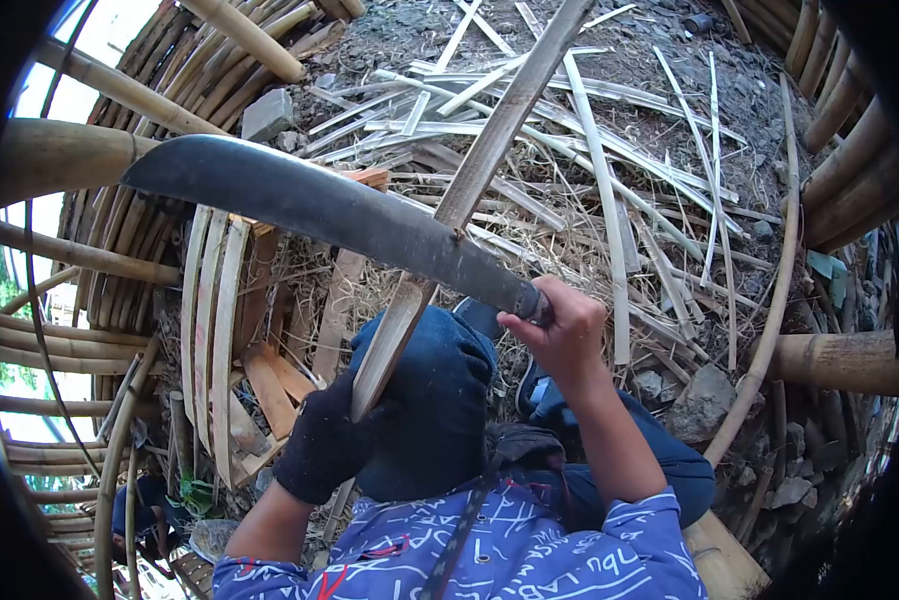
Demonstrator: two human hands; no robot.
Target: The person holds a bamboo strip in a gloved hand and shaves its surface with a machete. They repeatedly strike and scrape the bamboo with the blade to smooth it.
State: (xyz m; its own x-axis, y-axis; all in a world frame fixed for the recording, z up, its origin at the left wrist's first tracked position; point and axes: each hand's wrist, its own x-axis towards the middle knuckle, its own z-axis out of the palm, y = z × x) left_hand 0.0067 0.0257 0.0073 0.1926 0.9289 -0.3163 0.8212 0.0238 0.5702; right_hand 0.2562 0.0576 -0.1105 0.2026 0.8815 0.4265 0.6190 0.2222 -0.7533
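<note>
My left hand (328, 440), in a black glove, grips the near end of a long bamboo strip (490, 140) that runs up and away to the top of the view. My right hand (562, 328) is bare and closed on the handle of a large dark machete (320, 205). Its blade lies across the bamboo strip, edge against it, with the tip pointing to the upper left. Both hands are above my knees in blue trousers (430, 400).
Split bamboo slats and shavings (610, 170) litter the dirt ahead. Thick bamboo poles (60, 155) are stacked at left and more poles (850, 150) at right. Stones (705, 400) lie by my right leg, and a grey block (268, 113) sits at upper left.
</note>
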